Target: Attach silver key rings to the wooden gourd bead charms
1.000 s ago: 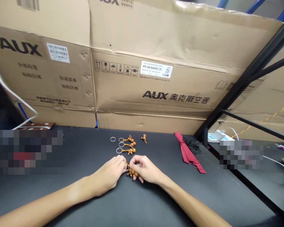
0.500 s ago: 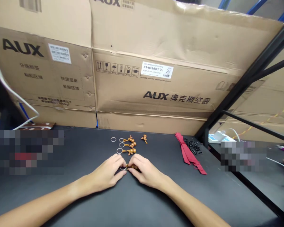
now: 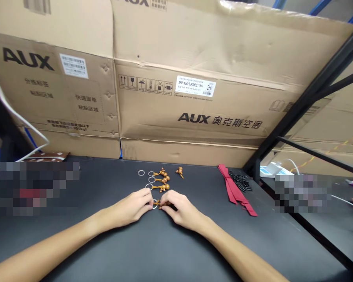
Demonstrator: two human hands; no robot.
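Observation:
My left hand (image 3: 137, 205) is closed, thumb and fingertips pinching the left edge of a metal key ring (image 3: 155, 204). My right hand (image 3: 181, 209) closes over a brown beaded pendant (image 3: 159, 203) on a cord at the ring's right side; the fingers hide most of the beads. Just beyond the hands lie three finished-looking keychains in a column, the nearest (image 3: 164, 187) with its ring partly behind my left fingers. A loose ring (image 3: 141, 172) lies at the far left of them, and a loose beaded pendant (image 3: 180, 171) at the far right.
Red fabric strips (image 3: 233, 188) and a pile of black clasp-like pieces (image 3: 240, 182) lie on the dark table (image 3: 153, 250) to the right. Cardboard (image 3: 179, 105) stands along the back. A black metal frame (image 3: 297, 102) slants at the right. Blurred patches hide items on both sides.
My left hand has shifted slightly left, uncovering more of the ring between the hands. My right hand stays nearly in place over the pendant.

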